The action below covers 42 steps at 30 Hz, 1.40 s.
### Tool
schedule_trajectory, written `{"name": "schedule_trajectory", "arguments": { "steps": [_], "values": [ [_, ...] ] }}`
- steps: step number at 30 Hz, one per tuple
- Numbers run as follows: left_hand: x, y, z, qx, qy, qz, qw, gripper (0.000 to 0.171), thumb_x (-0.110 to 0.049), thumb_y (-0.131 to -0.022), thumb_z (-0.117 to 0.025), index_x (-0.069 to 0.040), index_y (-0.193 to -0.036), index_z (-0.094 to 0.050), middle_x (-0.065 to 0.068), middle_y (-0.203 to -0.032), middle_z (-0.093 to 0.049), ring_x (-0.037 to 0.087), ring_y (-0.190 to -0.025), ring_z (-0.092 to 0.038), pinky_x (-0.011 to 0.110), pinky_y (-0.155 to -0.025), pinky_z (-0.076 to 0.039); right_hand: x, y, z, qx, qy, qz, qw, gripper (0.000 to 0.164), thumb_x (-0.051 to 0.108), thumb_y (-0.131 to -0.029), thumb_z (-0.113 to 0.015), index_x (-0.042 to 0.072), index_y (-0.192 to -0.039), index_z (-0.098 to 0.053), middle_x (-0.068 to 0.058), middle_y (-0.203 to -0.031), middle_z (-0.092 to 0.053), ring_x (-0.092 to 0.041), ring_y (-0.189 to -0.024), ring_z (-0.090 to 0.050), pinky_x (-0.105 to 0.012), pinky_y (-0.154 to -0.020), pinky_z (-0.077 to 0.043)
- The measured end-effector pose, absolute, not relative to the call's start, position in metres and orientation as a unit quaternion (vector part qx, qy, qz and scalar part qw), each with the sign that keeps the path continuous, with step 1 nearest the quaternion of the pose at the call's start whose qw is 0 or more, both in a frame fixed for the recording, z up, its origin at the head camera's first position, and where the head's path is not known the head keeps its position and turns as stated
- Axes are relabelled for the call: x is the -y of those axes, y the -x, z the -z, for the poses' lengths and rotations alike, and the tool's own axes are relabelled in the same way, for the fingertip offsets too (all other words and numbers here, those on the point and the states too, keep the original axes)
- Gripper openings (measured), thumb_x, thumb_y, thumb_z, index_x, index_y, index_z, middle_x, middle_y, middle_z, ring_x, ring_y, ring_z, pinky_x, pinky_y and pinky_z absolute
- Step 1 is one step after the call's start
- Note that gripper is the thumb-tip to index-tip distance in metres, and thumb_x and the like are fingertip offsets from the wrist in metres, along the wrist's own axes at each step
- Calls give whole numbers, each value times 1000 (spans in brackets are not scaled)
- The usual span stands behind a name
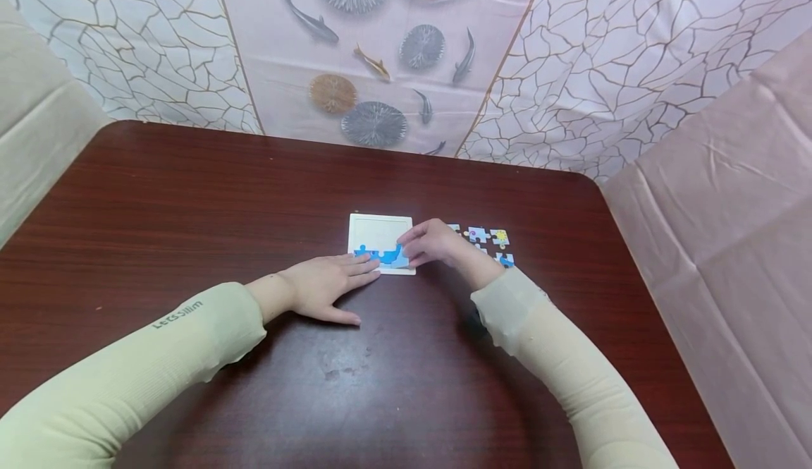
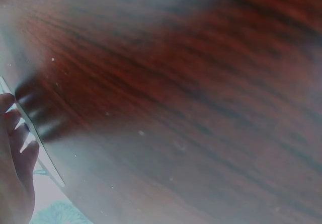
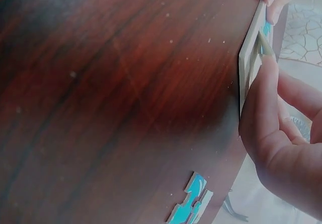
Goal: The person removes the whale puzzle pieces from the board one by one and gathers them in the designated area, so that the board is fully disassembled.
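A white puzzle tray (image 1: 383,227) lies on the table, with blue puzzle pieces (image 1: 385,257) along its near edge and a bare upper part. My left hand (image 1: 325,285) lies flat with straight fingers across the tray's near left corner, thumb spread onto the table. At the tray's right side, my right hand (image 1: 438,241) pinches a puzzle piece (image 3: 265,45) between thumb and fingers. In the right wrist view that piece stands tilted against the tray. Fingers hide part of it. The left wrist view catches only the left fingertips (image 2: 31,151) at the tray's edge.
Several loose puzzle pieces (image 1: 478,234) lie on the dark wooden table (image 1: 254,187) right of the tray, partly hidden behind the right hand and wrist. A patterned cloth (image 1: 393,53) hangs behind the table's far edge, and pale cloth panels (image 1: 729,208) flank its sides.
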<state>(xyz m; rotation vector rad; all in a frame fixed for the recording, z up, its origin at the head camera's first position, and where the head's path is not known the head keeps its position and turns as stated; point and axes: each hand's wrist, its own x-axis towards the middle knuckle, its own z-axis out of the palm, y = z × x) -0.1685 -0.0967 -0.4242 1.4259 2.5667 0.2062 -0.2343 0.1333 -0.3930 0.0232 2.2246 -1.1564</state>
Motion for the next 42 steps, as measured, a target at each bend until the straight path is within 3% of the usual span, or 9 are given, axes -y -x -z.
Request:
{"name": "schedule_trajectory", "arguments": {
  "steps": [6,14,23,35,42],
  "values": [
    [96,169,423,-868,-480,-73,103,79,-58,-88,-50,-7,-145,-33,9,-154,-27,24,-143,-24,40,-116,-24,-132,238,392,-837,-33,436,329,30,3,-86,-63,-1,-115,-64,-19,-106,-67,-13,-61,-64,-26,-69,-57],
    [95,169,421,-868,-479,-76,106,78,-58,-87,-50,-8,-145,-34,8,-154,-28,24,-143,-24,40,-116,-24,-129,244,390,-816,-81,450,354,29,-2,-84,-63,-3,-113,-65,-12,-88,-65,-15,-63,-60,-24,-65,-57],
    [94,168,420,-871,-475,-77,102,78,-58,-87,-51,-8,-144,-36,7,-153,-30,23,-142,-26,39,-115,-25,-127,244,387,-825,-74,438,350,29,-2,-84,-62,-3,-113,-65,-10,-80,-63,-15,-62,-58,-24,-63,-56],
    [96,169,419,-872,-471,-80,105,78,-58,-87,-52,-9,-144,-37,8,-152,-31,24,-142,-27,39,-115,-26,-128,228,397,-865,-1,433,255,27,1,-83,-64,-2,-110,-66,-20,-101,-67,-13,-59,-63,-27,-67,-57],
    [96,169,421,-872,-471,-79,109,78,-59,-87,-51,-9,-145,-35,8,-153,-30,24,-143,-25,39,-116,-25,-133,229,398,-856,-6,452,251,29,-1,-82,-65,-3,-111,-65,-21,-103,-67,-13,-61,-64,-29,-67,-58]
  ]
}}
